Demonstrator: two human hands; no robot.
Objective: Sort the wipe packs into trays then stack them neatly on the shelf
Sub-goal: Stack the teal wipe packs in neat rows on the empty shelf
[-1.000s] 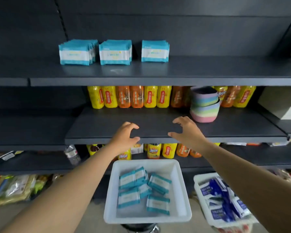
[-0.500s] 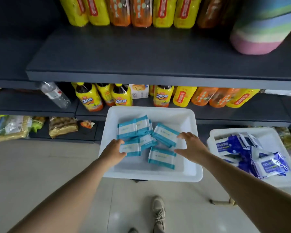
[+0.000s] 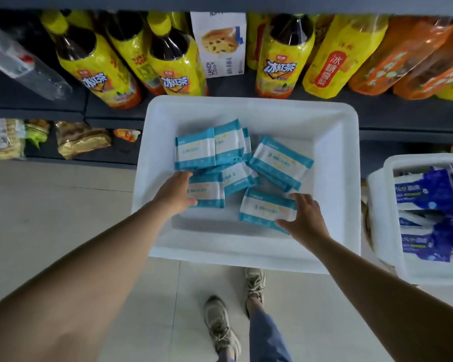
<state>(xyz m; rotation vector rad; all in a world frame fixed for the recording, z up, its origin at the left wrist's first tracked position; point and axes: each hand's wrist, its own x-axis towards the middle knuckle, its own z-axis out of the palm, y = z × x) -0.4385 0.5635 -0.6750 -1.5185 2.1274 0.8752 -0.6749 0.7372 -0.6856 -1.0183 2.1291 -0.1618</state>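
Observation:
A white tray [image 3: 246,105] in front of me holds several teal-and-white wipe packs [image 3: 280,160], lying loose and overlapping. My left hand [image 3: 177,190] grips the left end of one teal pack [image 3: 208,192] at the tray's near left, thumb on its face. My right hand [image 3: 302,218] grips the right end of another teal pack [image 3: 264,209] at the near middle, fingers over its top edge and thumb at its lower edge. Both packs still lie in the tray. A second white tray [image 3: 387,231] to the right holds dark blue wipe packs [image 3: 424,205].
Behind the trays a low dark shelf [image 3: 403,116] carries yellow and orange drink bottles [image 3: 283,61], a snack box [image 3: 220,45] and a tipped clear bottle [image 3: 24,64]. Bagged snacks [image 3: 81,137] lie on the bottom shelf at left. My shoes [image 3: 220,325] stand on the tiled floor.
My view has dropped from the upper shelves to the tray. Both hands came down from the shelf edge into the tray and closed on two teal packs.

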